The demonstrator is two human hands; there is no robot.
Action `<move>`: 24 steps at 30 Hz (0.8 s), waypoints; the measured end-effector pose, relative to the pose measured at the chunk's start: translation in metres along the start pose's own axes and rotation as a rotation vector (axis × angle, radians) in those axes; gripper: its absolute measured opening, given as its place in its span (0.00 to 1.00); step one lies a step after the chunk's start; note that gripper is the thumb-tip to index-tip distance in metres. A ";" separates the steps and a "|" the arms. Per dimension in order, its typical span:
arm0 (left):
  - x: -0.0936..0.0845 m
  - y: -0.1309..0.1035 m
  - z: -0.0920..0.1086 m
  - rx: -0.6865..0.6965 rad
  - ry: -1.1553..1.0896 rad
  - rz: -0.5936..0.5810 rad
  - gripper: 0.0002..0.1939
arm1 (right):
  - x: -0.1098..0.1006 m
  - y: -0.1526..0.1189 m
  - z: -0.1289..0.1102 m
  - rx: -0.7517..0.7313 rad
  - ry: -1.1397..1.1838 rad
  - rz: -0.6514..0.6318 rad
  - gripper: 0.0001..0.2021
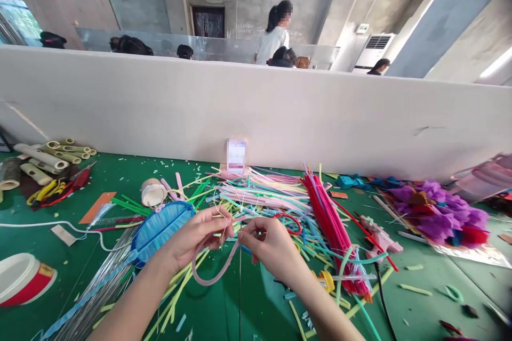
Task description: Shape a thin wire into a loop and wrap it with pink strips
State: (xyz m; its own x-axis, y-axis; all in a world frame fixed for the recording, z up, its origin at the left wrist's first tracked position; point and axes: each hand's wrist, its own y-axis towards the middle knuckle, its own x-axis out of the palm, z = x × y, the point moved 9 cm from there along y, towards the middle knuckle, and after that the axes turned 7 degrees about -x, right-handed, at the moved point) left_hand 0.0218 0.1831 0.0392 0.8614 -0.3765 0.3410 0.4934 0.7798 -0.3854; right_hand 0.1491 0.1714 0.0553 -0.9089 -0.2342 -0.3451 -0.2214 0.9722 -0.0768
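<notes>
Green tabletop (424, 314) bears a round, red-banded white tub (42, 279); left hand (206, 229) and right hand (266, 240) fingers pinch a fuzzy mauve loop (210, 282).

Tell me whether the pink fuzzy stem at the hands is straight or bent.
Bent: the pink stem curves in a rounded loop below the left hand and right hand.

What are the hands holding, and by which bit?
A bent, fuzzy pink loop. The left hand and right hand pinch it near the top, and its round part hangs below.
</notes>
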 end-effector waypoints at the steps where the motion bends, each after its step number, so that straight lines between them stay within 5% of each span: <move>1: 0.000 0.001 -0.002 -0.020 0.012 -0.016 0.12 | 0.002 0.000 0.001 -0.014 0.013 0.005 0.08; 8: -0.003 0.005 -0.004 0.001 0.170 0.040 0.17 | 0.013 -0.001 0.011 -0.043 0.066 0.032 0.13; 24: -0.005 0.002 -0.025 -0.058 0.147 -0.030 0.19 | 0.037 -0.014 0.024 0.138 0.482 -0.234 0.30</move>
State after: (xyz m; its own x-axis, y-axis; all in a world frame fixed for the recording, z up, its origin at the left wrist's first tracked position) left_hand 0.0212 0.1742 0.0148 0.8524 -0.4717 0.2255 0.5217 0.7387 -0.4269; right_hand 0.1266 0.1497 0.0212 -0.9073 -0.3887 0.1605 -0.4176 0.8781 -0.2335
